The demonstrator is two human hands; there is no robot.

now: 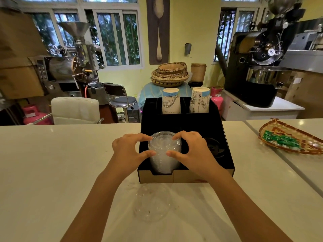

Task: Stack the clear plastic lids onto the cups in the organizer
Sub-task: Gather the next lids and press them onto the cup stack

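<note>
A black cardboard organizer (pixel 227 154) stands on the white counter in front of me. In its front left slot rises a stack of clear plastic lids (pixel 164 151). My left hand (pixel 130 151) grips the stack's left side and my right hand (pixel 194 151) its right side, thumbs and fingers pinching near the top. One clear dome lid (pixel 153 203) lies alone on the counter just in front of the organizer. Two stacks of upside-down paper cups (pixel 171 100) (pixel 200 100) stand in the organizer's rear slots. Black lids (pixel 215 147) sit in the front right slot.
A woven tray (pixel 293 137) with green packets lies on the counter to the right, past a seam in the counter (pixel 279 154). Behind the counter are a white chair (pixel 75 109), a stool, coffee roasters and stacked baskets.
</note>
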